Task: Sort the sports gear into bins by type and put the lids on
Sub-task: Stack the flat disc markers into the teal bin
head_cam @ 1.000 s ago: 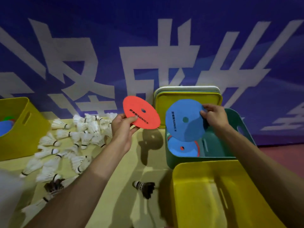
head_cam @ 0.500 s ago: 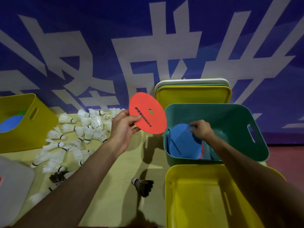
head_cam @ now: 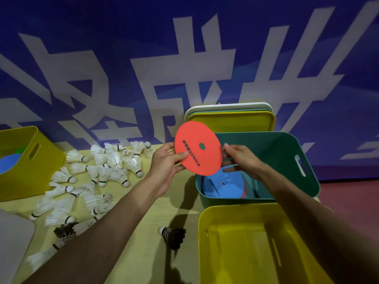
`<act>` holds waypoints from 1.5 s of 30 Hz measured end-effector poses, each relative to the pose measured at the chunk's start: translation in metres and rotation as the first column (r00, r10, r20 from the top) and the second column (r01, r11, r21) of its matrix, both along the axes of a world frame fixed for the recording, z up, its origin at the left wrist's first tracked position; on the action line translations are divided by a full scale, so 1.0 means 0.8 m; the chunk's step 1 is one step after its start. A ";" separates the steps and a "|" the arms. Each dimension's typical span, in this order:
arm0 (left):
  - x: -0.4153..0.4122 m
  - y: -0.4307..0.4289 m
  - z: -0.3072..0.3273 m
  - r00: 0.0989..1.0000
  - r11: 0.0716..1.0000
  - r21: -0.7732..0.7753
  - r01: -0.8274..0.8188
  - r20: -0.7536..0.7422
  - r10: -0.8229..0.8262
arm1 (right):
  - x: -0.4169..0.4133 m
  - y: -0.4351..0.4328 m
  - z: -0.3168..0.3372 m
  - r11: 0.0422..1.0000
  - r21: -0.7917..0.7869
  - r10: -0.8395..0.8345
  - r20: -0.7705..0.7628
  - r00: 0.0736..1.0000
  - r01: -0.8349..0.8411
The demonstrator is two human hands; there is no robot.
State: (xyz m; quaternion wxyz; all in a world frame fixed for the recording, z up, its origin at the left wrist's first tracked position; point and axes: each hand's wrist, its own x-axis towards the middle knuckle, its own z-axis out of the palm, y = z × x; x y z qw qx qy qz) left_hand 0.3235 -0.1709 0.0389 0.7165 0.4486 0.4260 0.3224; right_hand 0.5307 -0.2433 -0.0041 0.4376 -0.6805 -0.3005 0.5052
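Nearest me on the bench (head_cam: pixel 143 212), an empty yellow bin (head_cam: pixel 235 206) sits beside a dark shuttlecock (head_cam: pixel 174 236), with white shuttlecocks (head_cam: pixel 106 173) scattered to the left. Beyond, my left hand (head_cam: pixel 164 167) pinches the red disc (head_cam: pixel 196 148) by its left rim and my right hand (head_cam: pixel 242 158) pinches the right rim. The disc is tilted above the green bin (head_cam: pixel 307 160). I should level it, centre it over the blue discs (head_cam: pixel 225 187) inside, and lower it flat. Lids (head_cam: pixel 231 119) lean against the wall (head_cam: pixel 102 58) behind.
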 end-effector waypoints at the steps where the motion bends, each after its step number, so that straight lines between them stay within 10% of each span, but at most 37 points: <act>1: 0.003 -0.003 0.001 1.000 1.000 0.003 0.005 -0.002 -0.005 | -0.005 -0.004 0.010 0.999 0.039 -0.007 -0.048 0.999 0.009; 12: 0.023 -0.024 -0.003 0.965 0.975 0.201 0.096 -0.258 -0.042 | 0.018 -0.058 0.030 0.940 0.193 -0.284 -0.020 0.959 0.283; 19: 0.009 -0.016 -0.002 0.953 0.971 0.167 0.169 -0.279 -0.117 | 0.053 -0.074 -0.027 0.902 0.000 -0.419 0.236 0.877 0.432; 38: -0.044 -0.004 -0.031 0.926 0.972 0.212 0.099 -0.377 -0.012 | 0.043 -0.011 -0.088 0.919 -0.391 0.291 0.589 0.754 -0.050; 45: -0.017 -0.012 -0.010 0.938 0.950 0.230 0.213 -0.321 -0.133 | 0.034 -0.022 -0.052 0.931 -0.354 0.316 0.662 0.680 -0.087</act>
